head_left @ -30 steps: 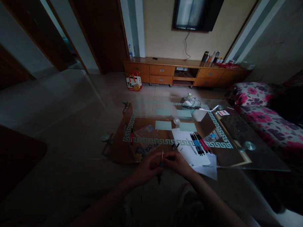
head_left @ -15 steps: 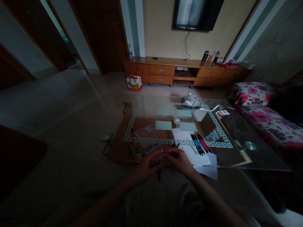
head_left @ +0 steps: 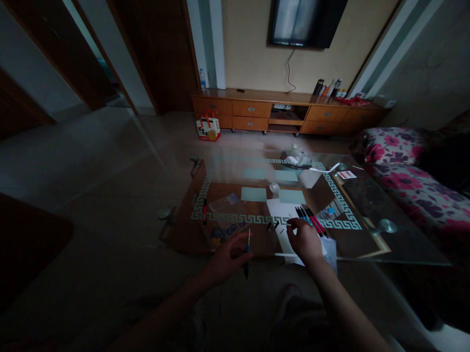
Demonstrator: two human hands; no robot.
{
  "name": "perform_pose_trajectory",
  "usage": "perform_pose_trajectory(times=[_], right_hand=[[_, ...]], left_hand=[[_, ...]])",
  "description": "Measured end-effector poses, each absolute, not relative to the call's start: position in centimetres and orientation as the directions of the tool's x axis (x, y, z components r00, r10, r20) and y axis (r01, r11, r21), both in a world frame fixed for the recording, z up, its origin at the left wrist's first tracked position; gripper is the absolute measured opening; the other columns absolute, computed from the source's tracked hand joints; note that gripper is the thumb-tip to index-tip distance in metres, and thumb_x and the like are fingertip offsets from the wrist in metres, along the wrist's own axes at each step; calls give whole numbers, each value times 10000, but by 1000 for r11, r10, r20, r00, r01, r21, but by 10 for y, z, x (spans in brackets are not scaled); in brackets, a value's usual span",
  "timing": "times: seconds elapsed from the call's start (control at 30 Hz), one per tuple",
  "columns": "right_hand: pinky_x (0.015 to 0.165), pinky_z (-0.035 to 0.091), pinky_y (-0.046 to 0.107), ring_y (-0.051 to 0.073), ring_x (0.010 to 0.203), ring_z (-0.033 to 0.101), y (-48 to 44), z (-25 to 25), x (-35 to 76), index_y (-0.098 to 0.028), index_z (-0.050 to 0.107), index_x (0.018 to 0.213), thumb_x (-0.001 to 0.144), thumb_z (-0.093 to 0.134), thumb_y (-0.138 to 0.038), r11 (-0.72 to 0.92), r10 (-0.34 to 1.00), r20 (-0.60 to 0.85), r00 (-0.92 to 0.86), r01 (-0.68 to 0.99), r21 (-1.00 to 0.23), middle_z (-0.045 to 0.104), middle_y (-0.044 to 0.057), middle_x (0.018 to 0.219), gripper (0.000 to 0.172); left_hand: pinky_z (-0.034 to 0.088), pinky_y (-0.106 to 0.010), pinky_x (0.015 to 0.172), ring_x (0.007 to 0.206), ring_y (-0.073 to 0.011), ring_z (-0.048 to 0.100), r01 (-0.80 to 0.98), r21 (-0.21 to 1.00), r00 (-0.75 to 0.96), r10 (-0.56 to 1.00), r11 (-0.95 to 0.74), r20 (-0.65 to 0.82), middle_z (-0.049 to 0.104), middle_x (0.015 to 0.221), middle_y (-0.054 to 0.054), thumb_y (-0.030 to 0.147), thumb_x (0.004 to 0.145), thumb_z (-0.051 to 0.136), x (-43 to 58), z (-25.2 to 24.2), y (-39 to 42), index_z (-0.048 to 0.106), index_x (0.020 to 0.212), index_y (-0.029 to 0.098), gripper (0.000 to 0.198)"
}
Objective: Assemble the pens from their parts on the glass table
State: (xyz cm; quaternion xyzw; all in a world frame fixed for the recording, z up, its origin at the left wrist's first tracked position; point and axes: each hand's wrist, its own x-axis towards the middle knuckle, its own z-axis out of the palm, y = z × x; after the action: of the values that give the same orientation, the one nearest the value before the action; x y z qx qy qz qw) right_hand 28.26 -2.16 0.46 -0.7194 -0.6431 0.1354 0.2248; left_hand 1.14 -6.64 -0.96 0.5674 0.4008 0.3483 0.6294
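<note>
My left hand (head_left: 229, 258) is closed around a thin blue pen (head_left: 247, 253), held upright at the near edge of the glass table (head_left: 372, 222). My right hand (head_left: 304, 240) lies over a white paper sheet (head_left: 282, 211) on the table, fingers curled loosely, its fingertips beside a row of several blue, black and red pens (head_left: 309, 219). Whether it grips anything is hidden in the dim light. A small dark pen part (head_left: 272, 226) lies on the glass between my hands.
A red pen (head_left: 204, 212) lies at the table's left side next to a clear plastic bag (head_left: 224, 204). A flowered sofa (head_left: 408, 172) stands to the right. A wooden TV cabinet (head_left: 287, 112) runs along the far wall, with a small paper bag (head_left: 208, 128) on the floor.
My right hand left the pen held by the left hand and moved right, onto the paper near the row of pens. The left hand still holds the blue pen.
</note>
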Motion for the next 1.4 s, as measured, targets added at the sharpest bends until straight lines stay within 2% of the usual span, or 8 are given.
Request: perform_pose_trajectory(times=[0.07, 0.2, 0.6, 1.0, 1.27, 1.4], right_hand=[[778, 459, 292, 218, 881, 671, -25, 4, 277, -195, 699, 1039, 855, 564, -276, -95, 992, 43, 123, 908, -408, 716, 95, 998, 242], [760, 463, 286, 222, 884, 673, -27, 2, 270, -201, 711, 1027, 846, 605, -292, -134, 991, -31, 131, 936, -325, 708, 106, 1000, 228], [711, 462, 279, 220, 891, 668, -26, -8, 268, -232, 716, 1037, 869, 584, -320, -96, 995, 2, 100, 967, -236, 691, 93, 1011, 230], [669, 439, 257, 208, 885, 664, -27, -9, 267, -234, 715, 1011, 859, 589, -308, -100, 995, -21, 98, 967, -236, 682, 88, 1015, 211], [692, 451, 278, 229, 890, 668, -28, -7, 266, -219, 700, 975, 844, 581, -336, -116, 992, 28, 123, 973, -199, 695, 91, 991, 211], [679, 454, 302, 248, 843, 676, -29, -2, 267, -225, 700, 977, 834, 597, -376, -179, 978, 61, 201, 948, -262, 718, 91, 946, 232]], left_hand=[[530, -321, 724, 796, -193, 697, 12, 993, 438, 892, 117, -110, 652, 908, -30, 333, 849, 677, 11, -11, -66, 464, 1348, 236, 551], [532, -319, 710, 781, -193, 698, 17, 992, 429, 896, 121, -117, 646, 911, -30, 329, 847, 682, 11, -15, -67, 466, 1345, 239, 549], [540, -333, 720, 777, -192, 689, 6, 992, 435, 893, 128, -118, 652, 894, -32, 345, 839, 689, 11, -9, -67, 480, 1332, 231, 547], [532, -318, 722, 786, -181, 686, 18, 993, 436, 893, 118, -114, 649, 929, -36, 366, 844, 683, 10, -13, -67, 472, 1345, 240, 558], [531, -306, 711, 787, -186, 698, 12, 992, 430, 894, 129, -122, 646, 920, -35, 360, 838, 689, 10, -12, -67, 479, 1335, 225, 556], [535, -322, 710, 783, -195, 698, 4, 994, 433, 896, 110, -101, 648, 917, -38, 346, 845, 682, 10, -13, -67, 480, 1332, 235, 539]])
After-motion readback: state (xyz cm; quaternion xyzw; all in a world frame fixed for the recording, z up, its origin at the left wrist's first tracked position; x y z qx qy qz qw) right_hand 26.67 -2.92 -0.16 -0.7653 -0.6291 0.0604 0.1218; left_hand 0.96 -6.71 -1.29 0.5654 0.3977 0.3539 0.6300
